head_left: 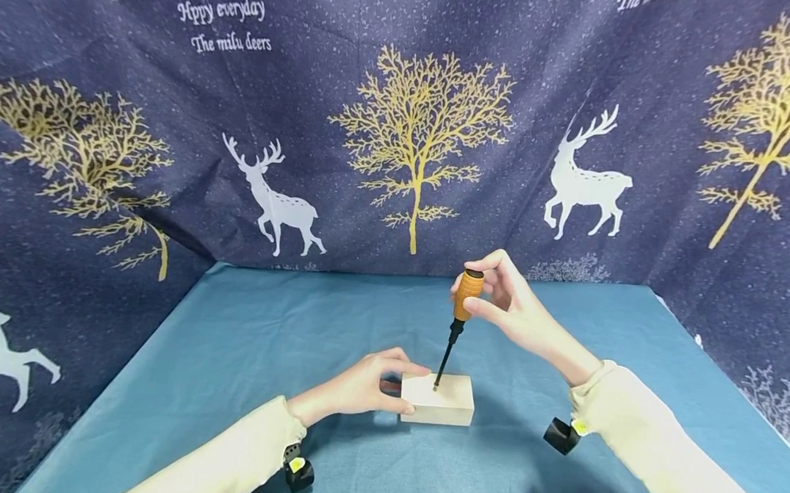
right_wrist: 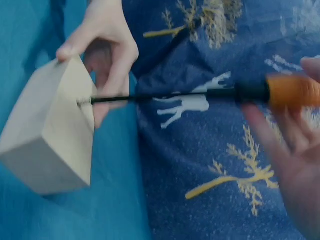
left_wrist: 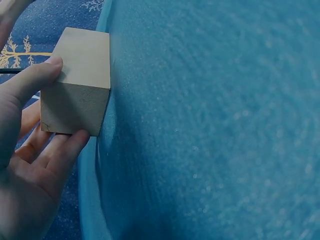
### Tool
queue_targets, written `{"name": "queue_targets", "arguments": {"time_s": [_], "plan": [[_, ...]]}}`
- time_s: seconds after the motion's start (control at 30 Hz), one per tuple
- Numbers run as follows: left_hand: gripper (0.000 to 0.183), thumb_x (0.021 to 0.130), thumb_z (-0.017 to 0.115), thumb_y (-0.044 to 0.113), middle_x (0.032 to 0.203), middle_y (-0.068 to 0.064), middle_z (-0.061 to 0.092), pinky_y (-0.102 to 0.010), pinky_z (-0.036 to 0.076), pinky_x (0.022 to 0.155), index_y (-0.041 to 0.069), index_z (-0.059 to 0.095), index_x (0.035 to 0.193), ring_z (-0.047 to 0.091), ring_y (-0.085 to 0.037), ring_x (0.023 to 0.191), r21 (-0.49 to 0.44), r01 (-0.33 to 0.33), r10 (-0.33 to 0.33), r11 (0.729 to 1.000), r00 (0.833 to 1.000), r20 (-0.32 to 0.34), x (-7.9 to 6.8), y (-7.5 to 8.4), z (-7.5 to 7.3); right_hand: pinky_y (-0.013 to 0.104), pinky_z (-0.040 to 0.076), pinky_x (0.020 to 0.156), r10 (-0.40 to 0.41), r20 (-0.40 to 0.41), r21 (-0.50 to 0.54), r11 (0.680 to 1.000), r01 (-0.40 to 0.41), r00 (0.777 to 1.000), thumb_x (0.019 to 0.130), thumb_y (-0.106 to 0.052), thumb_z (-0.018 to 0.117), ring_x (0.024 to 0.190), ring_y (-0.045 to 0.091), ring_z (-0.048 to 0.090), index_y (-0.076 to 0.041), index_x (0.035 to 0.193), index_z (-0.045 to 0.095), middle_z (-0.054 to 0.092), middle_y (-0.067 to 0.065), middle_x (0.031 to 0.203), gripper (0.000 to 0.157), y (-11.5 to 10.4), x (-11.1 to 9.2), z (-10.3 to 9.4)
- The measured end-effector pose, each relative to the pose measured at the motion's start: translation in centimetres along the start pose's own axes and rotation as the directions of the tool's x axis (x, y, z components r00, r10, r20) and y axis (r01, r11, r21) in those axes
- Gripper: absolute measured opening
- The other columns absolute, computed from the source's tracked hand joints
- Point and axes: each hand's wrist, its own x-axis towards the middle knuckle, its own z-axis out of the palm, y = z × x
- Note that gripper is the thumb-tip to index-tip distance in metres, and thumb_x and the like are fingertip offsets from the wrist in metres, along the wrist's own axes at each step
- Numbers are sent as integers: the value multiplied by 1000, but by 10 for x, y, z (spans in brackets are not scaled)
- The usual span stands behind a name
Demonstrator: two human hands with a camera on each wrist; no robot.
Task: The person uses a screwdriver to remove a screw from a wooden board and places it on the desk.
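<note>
A pale wooden block [head_left: 450,407] lies on the blue cloth, and my left hand [head_left: 369,384] grips its left end between thumb and fingers. In the left wrist view the thumb [left_wrist: 47,72] lies along one edge of the block [left_wrist: 80,60], with fingers on the opposite side. My right hand [head_left: 508,303] holds the orange handle of a screwdriver [head_left: 469,294] above the block. The black shaft slants down, its tip at a small brass-coloured screw [head_left: 436,387] in the block's top face. The right wrist view shows the screwdriver [right_wrist: 175,95] meeting the block [right_wrist: 55,130], the handle blurred.
Blue cloth [head_left: 245,343] covers the table around the block. Behind it hangs a dark blue curtain [head_left: 344,200] printed with deer and golden trees. Small black devices are strapped at both wrists, such as the wrist camera [head_left: 562,435] on the right.
</note>
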Motion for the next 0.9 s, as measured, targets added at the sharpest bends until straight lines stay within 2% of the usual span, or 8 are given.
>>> {"name": "queue_targets", "arguments": {"time_s": [0.07, 0.17, 0.33, 0.47, 0.6, 0.73, 0.83, 0.9], "plan": [[54, 78, 76, 28, 104, 4, 53, -20, 52, 87, 30, 57, 128, 54, -12, 108, -9, 1, -1, 1000, 1000, 1, 0, 0, 0, 25, 53, 85, 73, -82, -85, 993, -79, 994, 89, -6, 61, 112, 8, 57, -10, 116, 39, 54, 1, 115, 35, -4, 0, 3], [54, 78, 76, 29, 104, 4, 53, -21, 52, 88, 30, 57, 128, 54, -12, 107, -11, 2, -2, 1000, 1000, 2, 0, 0, 0, 22, 53, 79, 111, -204, -174, 974, -148, 973, 84, -9, 68, 99, 5, 59, -11, 111, 44, 52, 1, 119, 36, -8, 1, 8], [54, 78, 75, 30, 104, 4, 53, -21, 52, 88, 30, 56, 128, 54, -11, 107, -6, -1, 1, 1000, 1000, 4, 0, 0, 0, 24, 55, 71, 61, -283, -218, 968, -126, 957, 81, -4, 71, 80, 11, 62, -3, 109, 52, 59, 1, 114, 34, -14, -1, 14], [54, 78, 76, 30, 104, 4, 54, -22, 52, 88, 30, 57, 128, 54, -11, 106, 2, -1, 1, 1000, 1000, 1, -1, 0, 0, 24, 56, 74, 20, -237, -214, 974, -72, 971, 82, -3, 69, 85, 12, 63, -6, 111, 58, 61, -5, 114, 31, -17, -2, 15], [54, 79, 75, 23, 104, 0, 54, -27, 53, 89, 23, 57, 129, 54, -12, 105, -3, 4, -4, 1000, 1000, -3, -2, 6, 0, 28, 56, 77, 4, -111, -154, 988, -21, 994, 87, -2, 62, 102, 18, 63, -7, 120, 56, 63, 4, 116, 33, -15, -2, 10], [54, 79, 75, 18, 105, -2, 54, -29, 53, 90, 20, 57, 130, 54, -14, 107, -8, 14, -14, 1000, 1000, -4, -2, 8, 0, 32, 55, 85, -19, -8, -59, 998, 19, 1000, 91, 2, 54, 112, 24, 60, -3, 126, 49, 62, 11, 117, 36, -13, -2, 6], [54, 79, 75, 25, 105, 2, 53, -25, 53, 89, 26, 57, 129, 54, -13, 108, 4, 10, -10, 1000, 1000, -1, 0, 1, 1, 34, 54, 87, -41, 10, -2, 999, 41, 999, 92, 4, 51, 112, 27, 60, 1, 127, 40, 60, 16, 121, 37, -11, -1, 7], [53, 79, 75, 29, 104, 4, 53, -23, 52, 89, 30, 56, 129, 54, -11, 107, 12, 4, -4, 1000, 1000, 2, 0, 0, 0, 35, 55, 87, -43, -21, -3, 999, 43, 999, 93, 4, 50, 110, 27, 61, 1, 126, 35, 59, 20, 121, 37, -8, -2, 10]]}}
